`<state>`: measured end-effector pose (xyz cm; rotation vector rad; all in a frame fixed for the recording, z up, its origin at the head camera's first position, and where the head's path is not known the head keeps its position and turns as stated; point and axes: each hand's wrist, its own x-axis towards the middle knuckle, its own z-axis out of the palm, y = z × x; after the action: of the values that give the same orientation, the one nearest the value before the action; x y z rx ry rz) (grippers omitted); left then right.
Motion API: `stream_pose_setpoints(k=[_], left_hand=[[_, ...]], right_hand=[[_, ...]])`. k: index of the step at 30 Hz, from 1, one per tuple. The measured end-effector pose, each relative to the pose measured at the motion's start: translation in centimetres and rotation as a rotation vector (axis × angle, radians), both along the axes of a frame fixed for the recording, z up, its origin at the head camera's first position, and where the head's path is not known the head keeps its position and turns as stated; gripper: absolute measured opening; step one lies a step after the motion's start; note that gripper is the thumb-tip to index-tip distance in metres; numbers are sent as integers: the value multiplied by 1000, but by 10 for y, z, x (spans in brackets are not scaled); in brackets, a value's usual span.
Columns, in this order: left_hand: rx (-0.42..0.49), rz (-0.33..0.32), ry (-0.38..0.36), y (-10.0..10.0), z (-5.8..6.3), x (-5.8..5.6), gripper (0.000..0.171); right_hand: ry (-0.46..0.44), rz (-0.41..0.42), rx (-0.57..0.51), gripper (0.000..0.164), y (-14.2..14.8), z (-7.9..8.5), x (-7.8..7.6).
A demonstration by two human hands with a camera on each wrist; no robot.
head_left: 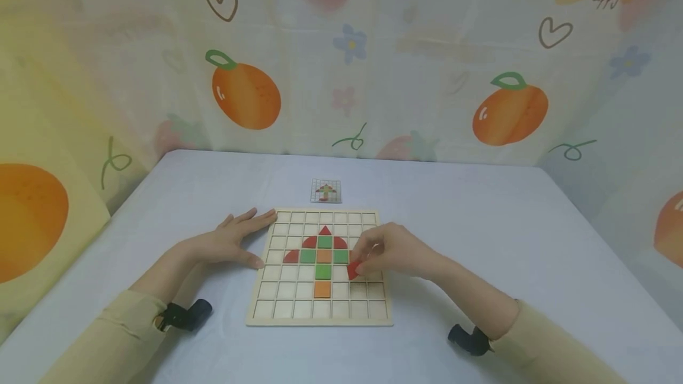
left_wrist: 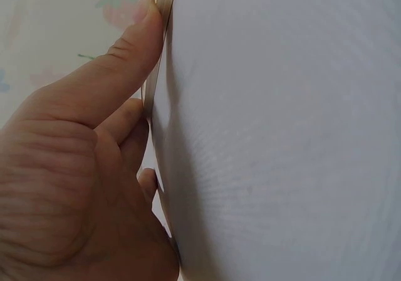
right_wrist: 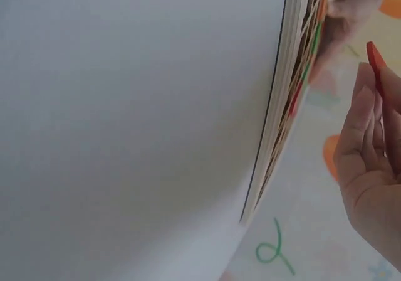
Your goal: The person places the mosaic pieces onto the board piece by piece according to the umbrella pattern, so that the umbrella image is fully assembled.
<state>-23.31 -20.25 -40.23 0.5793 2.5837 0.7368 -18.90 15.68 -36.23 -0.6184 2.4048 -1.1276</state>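
Note:
A wooden grid board (head_left: 265, 309) lies on the table. My left hand (head_left: 226, 243) rests at its left edge with fingers spread; in the left wrist view the thumb (left_wrist: 135, 39) touches the board's side. Above the right part of the grid, my right hand (head_left: 396, 250) pinches a small red tile (head_left: 351, 271) between thumb and fingers. The right wrist view shows this red tile (right_wrist: 374, 58) raised off the board; its full shape is partly hidden. On the grid sit a red triangle (head_left: 325, 231), red curved tiles (head_left: 290, 256), green squares (head_left: 323, 272) and orange squares (head_left: 322, 289).
Behind the board lies a small pattern card (head_left: 326, 197) with a similar coloured figure. The white table (head_left: 453, 206) extends around the board. A fruit-printed cloth (head_left: 309, 88) hangs behind and at the sides. Black wrist devices (head_left: 469, 340) are worn on both forearms.

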Motion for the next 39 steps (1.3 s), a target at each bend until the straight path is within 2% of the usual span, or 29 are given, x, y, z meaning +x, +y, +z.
stream_pose_setpoints(k=[7, 14, 23, 39], left_hand=[[-10, 2, 3, 1, 0, 0, 106], [-17, -1, 8, 0, 1, 0, 106], [-10, -9, 10, 0, -1, -1, 105], [-8, -20, 23, 0, 0, 1, 105]], right_hand=[[33, 56, 25, 7, -27, -6, 9], [18, 71, 57, 9, -44, -11, 19], [6, 99, 87, 9, -48, -18, 24], [71, 150, 103, 4, -50, -17, 25]])
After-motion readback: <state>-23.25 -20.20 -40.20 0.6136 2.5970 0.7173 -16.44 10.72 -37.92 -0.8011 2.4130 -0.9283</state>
